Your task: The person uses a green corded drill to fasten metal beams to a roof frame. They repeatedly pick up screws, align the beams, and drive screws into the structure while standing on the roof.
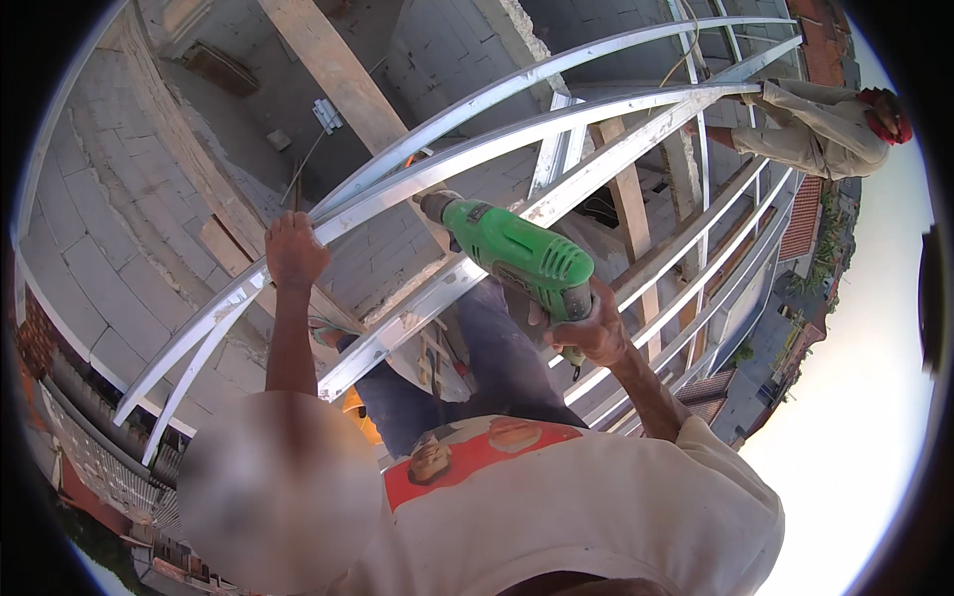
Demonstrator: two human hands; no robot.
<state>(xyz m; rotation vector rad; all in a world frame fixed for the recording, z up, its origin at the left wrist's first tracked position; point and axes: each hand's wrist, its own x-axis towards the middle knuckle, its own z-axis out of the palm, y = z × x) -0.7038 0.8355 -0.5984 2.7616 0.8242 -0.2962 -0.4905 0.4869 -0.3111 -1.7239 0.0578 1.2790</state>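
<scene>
My left hand (295, 250) is closed around a long silvery metal channel (417, 181), near its left end. In my right hand (596, 326) is a green power drill (522, 250), gripped by its handle. The drill's chuck (434, 206) points left and away from me, close to the channel. Whether a bit touches the metal, I cannot tell. A second thin metal channel (477, 102) runs alongside the first on its far side. Beneath the drill, a wider metal beam (586, 184) crosses diagonally from lower left to upper right.
Another person (840, 124) in pale clothing and a red head covering is at the far right, by the channels' ends. Several metal rails (686, 268) lie to my right. Wooden beams (343, 79) and grey block walls (109, 214) surround deep openings below. Tiled roofs (800, 233) lie beyond.
</scene>
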